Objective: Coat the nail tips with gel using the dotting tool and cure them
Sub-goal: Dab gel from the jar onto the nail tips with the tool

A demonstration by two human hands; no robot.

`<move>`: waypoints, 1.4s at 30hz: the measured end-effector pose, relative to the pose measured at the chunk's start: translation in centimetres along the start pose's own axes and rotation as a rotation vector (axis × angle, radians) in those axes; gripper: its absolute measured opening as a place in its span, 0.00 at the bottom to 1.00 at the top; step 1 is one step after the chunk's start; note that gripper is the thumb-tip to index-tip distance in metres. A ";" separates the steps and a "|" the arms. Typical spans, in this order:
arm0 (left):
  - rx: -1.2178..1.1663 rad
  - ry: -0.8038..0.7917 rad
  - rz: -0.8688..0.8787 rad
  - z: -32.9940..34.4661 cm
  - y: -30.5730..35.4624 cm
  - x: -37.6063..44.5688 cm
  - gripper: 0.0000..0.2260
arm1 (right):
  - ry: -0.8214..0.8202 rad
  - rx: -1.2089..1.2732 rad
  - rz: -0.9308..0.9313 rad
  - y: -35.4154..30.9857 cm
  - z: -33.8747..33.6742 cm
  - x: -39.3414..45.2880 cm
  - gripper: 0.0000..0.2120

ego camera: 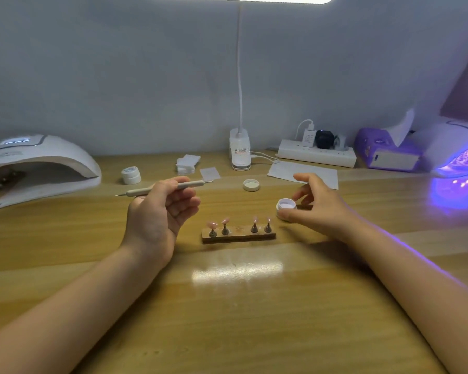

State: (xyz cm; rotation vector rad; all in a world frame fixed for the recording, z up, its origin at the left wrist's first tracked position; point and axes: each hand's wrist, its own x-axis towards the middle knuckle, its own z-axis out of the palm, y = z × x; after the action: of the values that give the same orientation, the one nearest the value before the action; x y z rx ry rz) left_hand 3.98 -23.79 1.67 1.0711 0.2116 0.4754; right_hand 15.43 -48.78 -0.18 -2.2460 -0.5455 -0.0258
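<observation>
While my left hand (157, 214) pinches the dotting tool (164, 188) level, my right hand (315, 205) grips the open gel jar (286, 208); I should steady it, then dip lightly.

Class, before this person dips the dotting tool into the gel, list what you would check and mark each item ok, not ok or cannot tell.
1. Dotting tool in the left hand's grip: ok.
2. Gel pot open, lid set aside: ok.
3. Right hand steadying the pot: ok, fingers at its side.
4. Four nail tips upright on the holder: ok.
5. Tool tip clean: cannot tell.
6. Curing lamp on the right lit: ok.
</observation>
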 end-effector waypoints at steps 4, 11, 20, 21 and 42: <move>-0.001 0.017 -0.009 -0.1 -0.2 0.0 0.10 | 0.181 0.011 -0.230 -0.6 -0.4 -0.8 0.15; -0.017 0.029 -0.026 -0.1 -0.5 -0.1 0.10 | -0.132 -0.335 -0.381 -2.2 -0.3 -1.2 0.15; -0.001 -0.025 -0.006 0.1 -0.9 -0.4 0.10 | -0.099 -0.304 -0.325 -2.4 1.5 -1.7 0.15; 0.001 -0.029 -0.002 0.1 -0.9 -0.4 0.10 | -0.088 -0.308 -0.314 -2.4 1.8 -1.8 0.15; 0.152 -0.201 0.152 0.7 -1.6 -2.5 0.07 | 0.040 -0.472 -0.335 -2.8 3.5 -1.9 0.13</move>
State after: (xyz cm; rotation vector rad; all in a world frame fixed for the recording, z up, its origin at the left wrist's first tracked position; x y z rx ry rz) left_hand 2.50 -26.20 0.44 1.2816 -0.0118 0.4897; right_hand 12.02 -45.33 -0.89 -2.5684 -0.9696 -0.4063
